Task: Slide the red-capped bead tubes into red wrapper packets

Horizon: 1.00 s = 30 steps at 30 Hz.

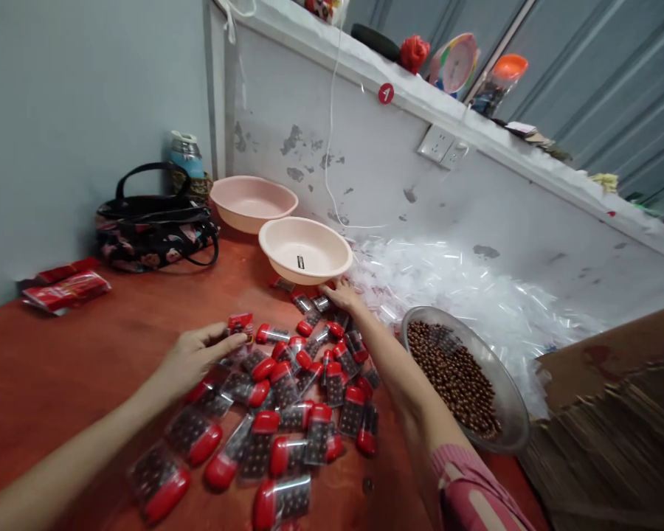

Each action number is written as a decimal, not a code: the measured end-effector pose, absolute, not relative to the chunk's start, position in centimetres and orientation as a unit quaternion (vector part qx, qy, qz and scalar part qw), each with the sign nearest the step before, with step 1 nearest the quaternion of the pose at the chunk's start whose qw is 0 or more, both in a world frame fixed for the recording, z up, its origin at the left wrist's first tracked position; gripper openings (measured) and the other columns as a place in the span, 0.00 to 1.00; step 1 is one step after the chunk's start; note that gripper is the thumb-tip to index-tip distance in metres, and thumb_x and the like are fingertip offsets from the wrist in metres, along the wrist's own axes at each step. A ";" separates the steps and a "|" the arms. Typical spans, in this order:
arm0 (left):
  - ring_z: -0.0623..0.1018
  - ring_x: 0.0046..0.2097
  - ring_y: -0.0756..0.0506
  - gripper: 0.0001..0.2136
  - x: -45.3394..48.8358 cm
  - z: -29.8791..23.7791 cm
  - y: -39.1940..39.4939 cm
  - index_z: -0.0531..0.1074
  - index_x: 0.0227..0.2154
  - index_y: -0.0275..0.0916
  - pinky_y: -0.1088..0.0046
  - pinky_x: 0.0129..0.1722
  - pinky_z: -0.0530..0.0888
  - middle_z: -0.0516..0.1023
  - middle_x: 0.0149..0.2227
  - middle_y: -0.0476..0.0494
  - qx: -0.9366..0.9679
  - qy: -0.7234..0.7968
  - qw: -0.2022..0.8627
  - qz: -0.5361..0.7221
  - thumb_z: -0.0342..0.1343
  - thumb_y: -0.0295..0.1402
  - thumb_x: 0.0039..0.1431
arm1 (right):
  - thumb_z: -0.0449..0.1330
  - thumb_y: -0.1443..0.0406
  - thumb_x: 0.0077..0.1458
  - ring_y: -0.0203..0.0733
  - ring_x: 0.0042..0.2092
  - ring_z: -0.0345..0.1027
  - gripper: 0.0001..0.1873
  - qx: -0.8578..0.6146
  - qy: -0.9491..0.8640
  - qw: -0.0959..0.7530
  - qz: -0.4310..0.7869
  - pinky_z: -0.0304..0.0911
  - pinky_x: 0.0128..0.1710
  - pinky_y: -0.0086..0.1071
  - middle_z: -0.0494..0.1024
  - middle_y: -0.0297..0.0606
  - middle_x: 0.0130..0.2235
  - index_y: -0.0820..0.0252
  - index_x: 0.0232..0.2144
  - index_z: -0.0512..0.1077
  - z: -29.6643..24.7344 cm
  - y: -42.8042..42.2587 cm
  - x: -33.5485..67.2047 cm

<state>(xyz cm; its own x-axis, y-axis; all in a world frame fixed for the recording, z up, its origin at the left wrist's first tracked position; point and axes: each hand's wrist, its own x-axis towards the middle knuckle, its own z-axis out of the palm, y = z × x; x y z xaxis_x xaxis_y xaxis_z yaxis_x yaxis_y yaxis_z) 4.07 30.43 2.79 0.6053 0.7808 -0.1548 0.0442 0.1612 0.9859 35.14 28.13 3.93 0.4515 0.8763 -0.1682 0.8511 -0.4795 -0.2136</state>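
Note:
My left hand pinches a small red packet between thumb and fingers, at the left edge of a pile. The pile is made of clear plastic containers with red caps, with dark round balls inside them. Beyond the pile, my right hand reaches out with its fingers spread, next to a small container and just in front of a cream basin. Its fingertips are close to that container; whether they touch it I cannot tell.
A metal bowl of brown balls stands right of my right forearm. Behind it, clear plastic pieces heap against the wall. A pink basin, a black handbag and red packages are at left; cardboard stands right.

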 end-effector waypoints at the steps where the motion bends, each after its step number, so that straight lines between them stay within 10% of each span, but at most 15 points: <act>1: 0.76 0.31 0.46 0.14 3.8 3.1 29.9 0.74 0.32 0.38 0.75 0.29 0.73 0.78 0.31 0.46 0.562 0.364 0.688 0.280 0.62 0.35 0.39 | 0.40 0.44 0.51 0.57 0.57 0.45 0.38 -0.848 -0.510 0.052 0.133 0.43 0.51 0.49 0.55 0.53 0.56 0.65 0.54 0.53 3.6 27.7 35.1; 11: 0.77 0.26 0.46 0.08 3.2 7.1 21.5 0.74 0.27 0.35 0.74 0.26 0.76 0.77 0.26 0.43 0.448 0.412 0.726 0.319 0.62 0.30 0.40 | 0.48 0.49 0.52 0.50 0.57 0.46 0.30 -0.772 -0.605 0.116 0.155 0.42 0.54 0.44 0.56 0.43 0.57 0.53 0.55 0.53 3.7 17.0 29.2; 15: 0.77 0.27 0.47 0.09 2.6 8.3 15.3 0.73 0.24 0.33 0.72 0.31 0.75 0.76 0.25 0.45 0.445 0.394 0.741 0.312 0.62 0.33 0.40 | 0.51 0.55 0.53 0.44 0.57 0.48 0.27 -0.702 -0.635 0.275 0.168 0.46 0.54 0.39 0.59 0.42 0.56 0.56 0.54 0.55 6.5 10.5 26.7; 22: 0.76 0.31 0.44 0.10 2.6 6.6 2.1 0.75 0.27 0.34 0.71 0.29 0.74 0.77 0.29 0.41 0.464 0.329 0.782 0.255 0.60 0.36 0.42 | 0.58 0.59 0.48 0.37 0.34 0.67 0.16 -0.521 -0.491 0.475 0.512 0.62 0.32 0.30 0.73 0.35 0.36 0.57 0.41 0.68 7.4 -2.2 19.3; 30: 0.75 0.32 0.47 0.10 3.2 3.2 -4.4 0.75 0.27 0.35 0.73 0.30 0.74 0.76 0.29 0.44 0.413 0.333 0.798 0.286 0.59 0.36 0.45 | 0.65 0.64 0.37 0.33 0.26 0.64 0.18 -0.508 -0.384 0.561 0.528 0.60 0.26 0.27 0.72 0.30 0.26 0.59 0.35 0.69 5.1 -7.4 17.6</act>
